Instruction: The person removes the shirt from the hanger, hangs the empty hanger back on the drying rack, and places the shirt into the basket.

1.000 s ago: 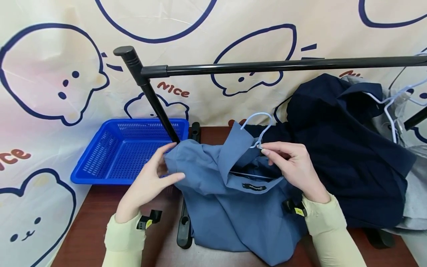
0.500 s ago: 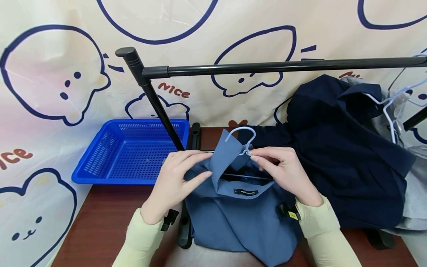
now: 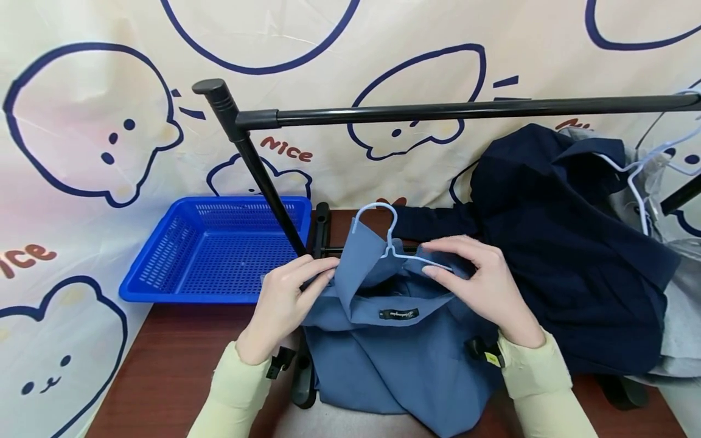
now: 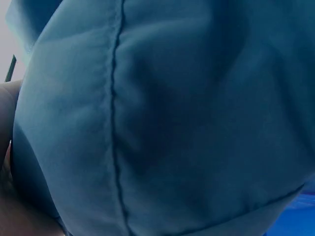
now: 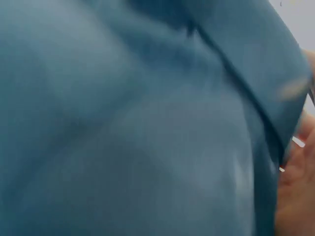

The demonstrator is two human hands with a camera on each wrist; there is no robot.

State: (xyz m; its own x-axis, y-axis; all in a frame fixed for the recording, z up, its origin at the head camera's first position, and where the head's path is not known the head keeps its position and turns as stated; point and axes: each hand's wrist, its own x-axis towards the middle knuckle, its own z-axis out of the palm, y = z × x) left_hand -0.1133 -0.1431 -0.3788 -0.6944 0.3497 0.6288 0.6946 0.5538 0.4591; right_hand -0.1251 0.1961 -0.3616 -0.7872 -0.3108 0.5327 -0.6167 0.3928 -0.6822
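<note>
A blue-grey collared shirt (image 3: 400, 365) with a dark neck label hangs between my hands in the head view; its cloth fills most of both wrist views. A pale blue hanger (image 3: 390, 234) stands up through its neck opening, hook on top, its right arm slanting towards my right hand. With thumb and fingers, my left hand (image 3: 287, 301) pinches the shirt beside the raised collar (image 3: 356, 261). My right hand (image 3: 487, 286) holds the other side of the neck opening, thumb and forefinger spread around the cloth by the hanger's arm. Most of the hanger's lower part is hidden inside the shirt.
A black garment rack's rail (image 3: 383, 114) crosses above, its post (image 3: 265, 182) left of the shirt. Behind that stands a blue plastic basket (image 3: 137, 286). A navy garment (image 3: 547, 255) and grey clothing (image 3: 679, 316) hang at the right. The brown tabletop (image 3: 181, 353) lies below.
My left hand has moved right from the shirt's shoulder to beside the collar. The hanger has shifted left, and my right hand has gone from the hook's base to the right neck edge.
</note>
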